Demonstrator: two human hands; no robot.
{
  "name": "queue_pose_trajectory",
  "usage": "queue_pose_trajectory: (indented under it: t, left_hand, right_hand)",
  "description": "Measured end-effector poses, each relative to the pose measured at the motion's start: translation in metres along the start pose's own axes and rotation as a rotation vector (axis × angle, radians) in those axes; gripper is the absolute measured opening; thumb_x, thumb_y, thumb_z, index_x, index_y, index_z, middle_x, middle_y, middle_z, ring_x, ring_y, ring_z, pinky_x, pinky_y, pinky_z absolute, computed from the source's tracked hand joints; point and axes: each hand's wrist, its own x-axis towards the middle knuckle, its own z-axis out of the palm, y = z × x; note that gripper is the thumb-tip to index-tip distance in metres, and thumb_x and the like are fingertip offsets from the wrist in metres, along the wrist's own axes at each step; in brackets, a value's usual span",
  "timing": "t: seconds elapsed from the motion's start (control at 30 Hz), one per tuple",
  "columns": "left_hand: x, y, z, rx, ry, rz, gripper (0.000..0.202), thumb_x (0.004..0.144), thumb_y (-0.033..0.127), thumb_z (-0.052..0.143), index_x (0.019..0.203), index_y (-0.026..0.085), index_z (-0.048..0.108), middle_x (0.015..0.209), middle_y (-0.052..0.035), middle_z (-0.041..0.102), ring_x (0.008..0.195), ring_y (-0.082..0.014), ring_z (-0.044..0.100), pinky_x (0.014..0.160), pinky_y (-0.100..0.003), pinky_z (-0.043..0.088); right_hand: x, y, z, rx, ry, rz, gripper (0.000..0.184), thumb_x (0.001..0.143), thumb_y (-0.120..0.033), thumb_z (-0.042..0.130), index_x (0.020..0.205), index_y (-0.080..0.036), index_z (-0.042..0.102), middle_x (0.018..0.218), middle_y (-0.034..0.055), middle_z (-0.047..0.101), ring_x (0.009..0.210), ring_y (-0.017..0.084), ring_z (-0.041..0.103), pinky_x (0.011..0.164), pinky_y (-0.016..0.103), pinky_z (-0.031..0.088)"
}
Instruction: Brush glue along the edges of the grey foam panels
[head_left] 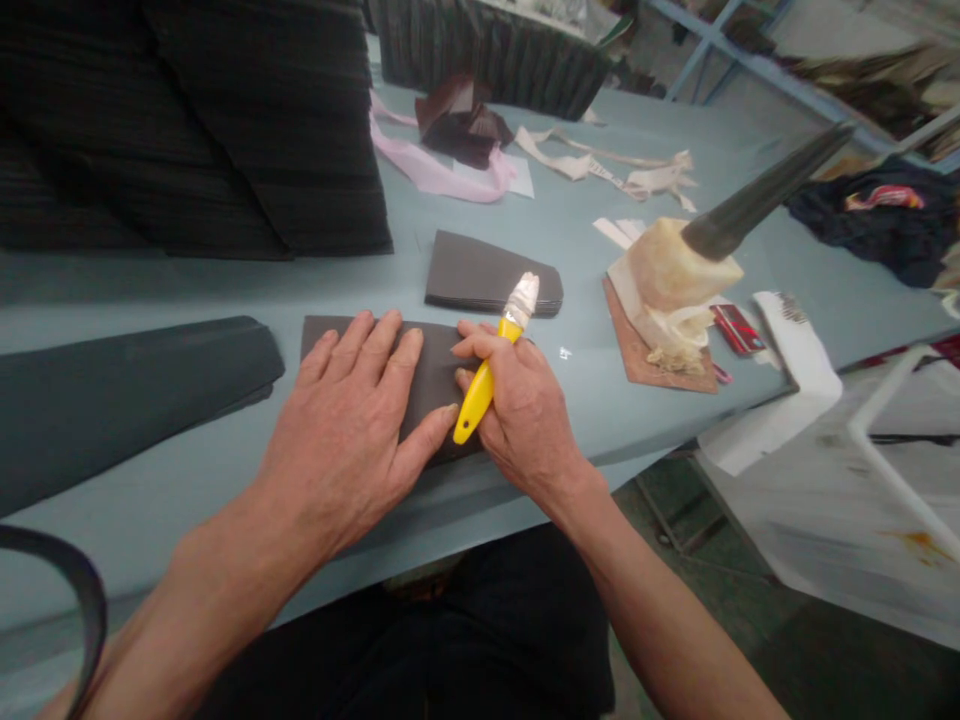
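Observation:
My left hand lies flat with spread fingers on a dark grey panel near the table's front edge. In my right hand is a small brush with a yellow handle; its pale, coated tip points away from me. The fingers of that hand rest at the panel's right end, which they partly hide. Just beyond, a small stack of similar dark panels lies on the table, and the brush tip overlaps its right end in view.
Tall black stacks rise at the left, beside long dark pieces. A pale glue-crusted container with a dark handle stands on a brown board at right. Pink strip and white scraps lie behind. A red box sits farther right.

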Motion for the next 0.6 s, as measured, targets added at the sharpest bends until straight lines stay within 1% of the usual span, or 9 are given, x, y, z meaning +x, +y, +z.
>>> queue_pose_trajectory:
  t: [0.17, 0.3, 0.4, 0.6]
  left_hand:
    - [-0.0016, 0.0027, 0.0016, 0.012, 0.003, -0.011, 0.075, 0.112, 0.054, 0.042, 0.168, 0.004, 0.052, 0.179, -0.0268, 0.044, 0.169, -0.0493, 0.038, 0.137, -0.070, 0.034]
    - [-0.0035, 0.0042, 0.0025, 0.053, 0.033, 0.005, 0.073, 0.113, 0.053, 0.040, 0.165, 0.003, 0.056, 0.176, -0.0279, 0.048, 0.166, -0.0506, 0.044, 0.133, -0.073, 0.040]
    - [-0.0047, 0.0053, 0.0033, 0.080, 0.061, 0.012, 0.072, 0.113, 0.052, 0.038, 0.163, 0.004, 0.057, 0.174, -0.0277, 0.052, 0.164, -0.0493, 0.048, 0.130, -0.071, 0.045]
    - [-0.0058, 0.0061, 0.0058, 0.098, 0.084, 0.008, 0.070, 0.114, 0.051, 0.037, 0.162, 0.005, 0.059, 0.172, -0.0275, 0.054, 0.164, -0.0470, 0.049, 0.129, -0.070, 0.047]
  right_hand:
    - [-0.0017, -0.0005, 0.0001, 0.029, 0.027, -0.011, 0.020, 0.109, -0.018, 0.056, 0.125, -0.025, 0.065, 0.147, 0.0133, 0.080, 0.138, 0.030, 0.074, 0.117, 0.053, 0.059]
    - [-0.0034, -0.0013, 0.0003, 0.037, 0.028, -0.006, 0.020, 0.109, -0.019, 0.057, 0.125, -0.026, 0.064, 0.148, 0.0130, 0.079, 0.139, 0.030, 0.075, 0.118, 0.055, 0.059]
    - [-0.0045, -0.0026, 0.0010, 0.027, 0.044, -0.014, 0.020, 0.109, -0.018, 0.058, 0.125, -0.026, 0.064, 0.146, 0.0135, 0.080, 0.139, 0.031, 0.075, 0.117, 0.056, 0.061]
    - [-0.0048, -0.0038, 0.0026, -0.003, 0.056, -0.025, 0.020, 0.108, -0.017, 0.059, 0.126, -0.026, 0.064, 0.145, 0.0136, 0.081, 0.137, 0.032, 0.077, 0.114, 0.055, 0.063]
